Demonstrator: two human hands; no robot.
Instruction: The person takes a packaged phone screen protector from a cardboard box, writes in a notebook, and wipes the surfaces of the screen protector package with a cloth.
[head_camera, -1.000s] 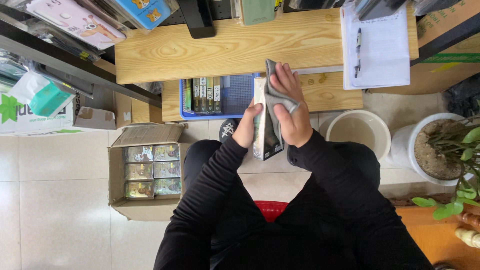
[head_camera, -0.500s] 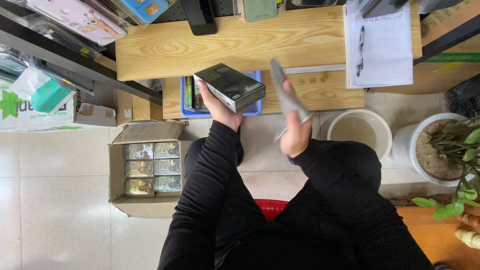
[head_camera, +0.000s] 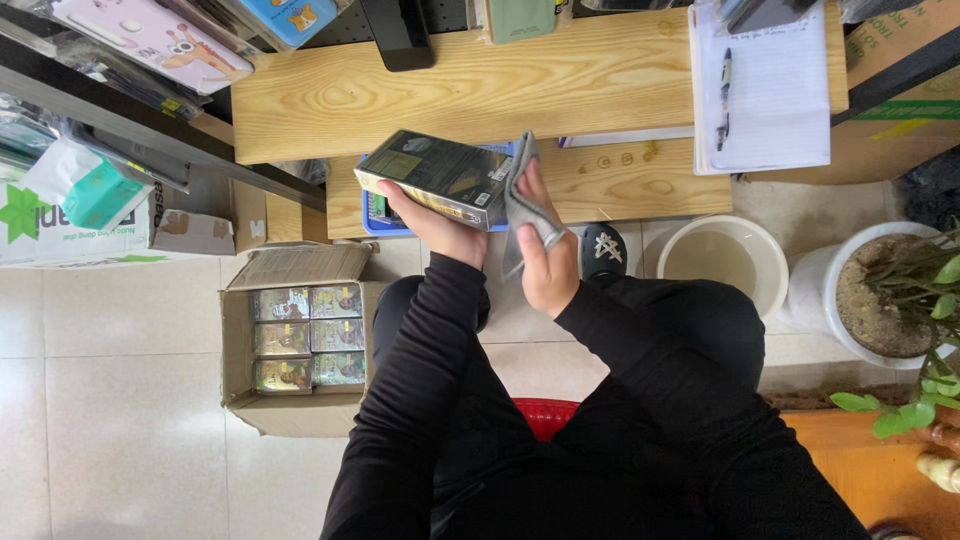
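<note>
My left hand (head_camera: 440, 226) grips a dark rectangular box (head_camera: 436, 176) from below, holding it flat and slightly tilted in front of the wooden shelf (head_camera: 480, 80). My right hand (head_camera: 545, 255) holds a grey cloth (head_camera: 520, 205) pressed against the box's right end. Both arms are in black sleeves. I sit on a red stool (head_camera: 545, 412), mostly hidden by my body.
An open cardboard carton (head_camera: 295, 340) with several similar boxes stands on the tiled floor at my left. A blue tray (head_camera: 385, 215) sits on the lower shelf. A white bucket (head_camera: 725, 260), a potted plant (head_camera: 890, 300), and a notepad with pen (head_camera: 765, 85) lie to the right.
My right hand has brought the grey cloth from beside the box onto its right end. The left hand has shifted the box slightly right and lower.
</note>
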